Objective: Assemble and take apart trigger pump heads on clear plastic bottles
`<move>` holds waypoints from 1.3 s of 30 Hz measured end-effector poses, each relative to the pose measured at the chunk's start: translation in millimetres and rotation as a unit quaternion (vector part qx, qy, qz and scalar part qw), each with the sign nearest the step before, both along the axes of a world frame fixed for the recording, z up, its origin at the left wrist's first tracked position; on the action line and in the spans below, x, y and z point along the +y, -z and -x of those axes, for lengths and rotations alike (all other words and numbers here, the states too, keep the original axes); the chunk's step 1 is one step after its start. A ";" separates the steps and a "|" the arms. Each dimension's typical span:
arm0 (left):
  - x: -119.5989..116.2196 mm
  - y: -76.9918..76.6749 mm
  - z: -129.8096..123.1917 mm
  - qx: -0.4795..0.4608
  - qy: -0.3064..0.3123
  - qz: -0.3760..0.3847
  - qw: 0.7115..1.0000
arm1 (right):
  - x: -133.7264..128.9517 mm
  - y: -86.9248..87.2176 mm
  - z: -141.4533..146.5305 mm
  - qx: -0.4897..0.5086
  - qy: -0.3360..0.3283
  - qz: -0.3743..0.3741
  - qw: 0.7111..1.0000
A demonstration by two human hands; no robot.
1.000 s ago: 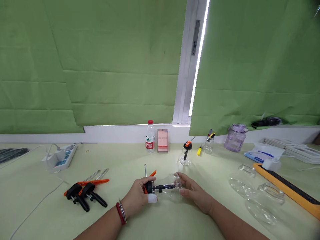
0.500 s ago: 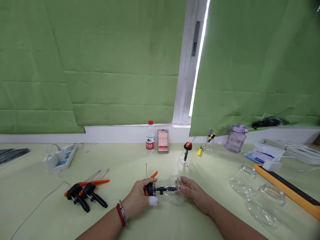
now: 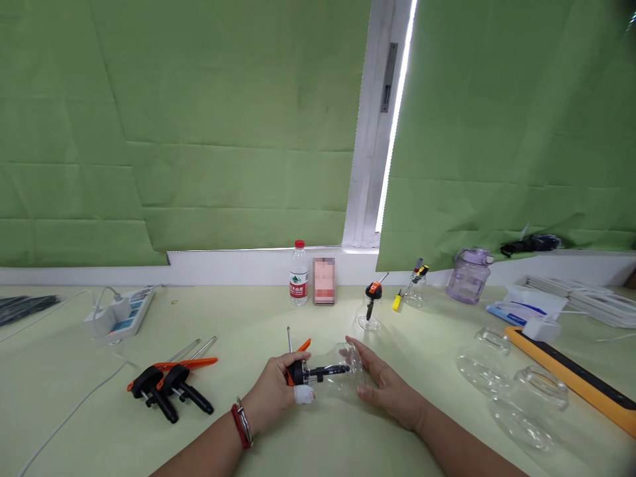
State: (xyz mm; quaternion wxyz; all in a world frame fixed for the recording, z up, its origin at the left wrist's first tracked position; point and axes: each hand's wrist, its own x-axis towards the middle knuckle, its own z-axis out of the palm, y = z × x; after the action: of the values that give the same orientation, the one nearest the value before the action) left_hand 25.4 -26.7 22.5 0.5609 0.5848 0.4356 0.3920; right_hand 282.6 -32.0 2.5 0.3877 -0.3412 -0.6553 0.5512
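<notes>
In front of me a clear bottle (image 3: 332, 391) lies on its side just above or on the table. A black and orange pump head (image 3: 297, 373) sits at its neck, the black tube inside the bottle and a thin metal rod pointing up. My left hand (image 3: 273, 387), a finger wrapped in white tape, is closed around the pump head and neck. My right hand (image 3: 390, 386) cups the wide base of the bottle, thumb below and fingers above. Two more black and orange pump heads (image 3: 169, 387) lie at the left. Two clear bottles (image 3: 527, 407) stand at the right.
A similar bottle with a pump head (image 3: 370, 306) stands behind my hands. Farther back are a water bottle (image 3: 299, 281), a phone (image 3: 324, 281), screwdrivers in a glass (image 3: 416, 291) and a purple jug (image 3: 469, 277). A power strip (image 3: 132, 315) lies left, an orange-black bar (image 3: 581, 381) right.
The bottle's base end has tilted upward slightly. My right hand has shifted from gripping its rim to spreading around the base. The left hand keeps its hold on the pump head.
</notes>
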 end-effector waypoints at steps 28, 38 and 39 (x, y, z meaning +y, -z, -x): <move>2.1 11.1 1.5 0.017 0.017 -0.016 1.000 | -1.3 -9.7 7.7 0.008 -0.006 0.009 1.000; 1.9 12.8 0.3 0.019 0.021 -0.022 0.999 | 0.6 -1.0 1.1 -0.001 0.002 0.019 1.000; 2.1 13.9 0.5 0.021 0.020 -0.025 0.999 | 0.7 -1.0 1.8 0.004 0.001 0.023 1.000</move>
State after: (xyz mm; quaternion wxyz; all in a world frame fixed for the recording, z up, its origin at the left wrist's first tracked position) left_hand 24.9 -24.6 8.6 0.5444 0.6157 0.4256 0.3787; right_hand 280.8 -31.3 3.5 0.3830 -0.3484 -0.6402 0.5675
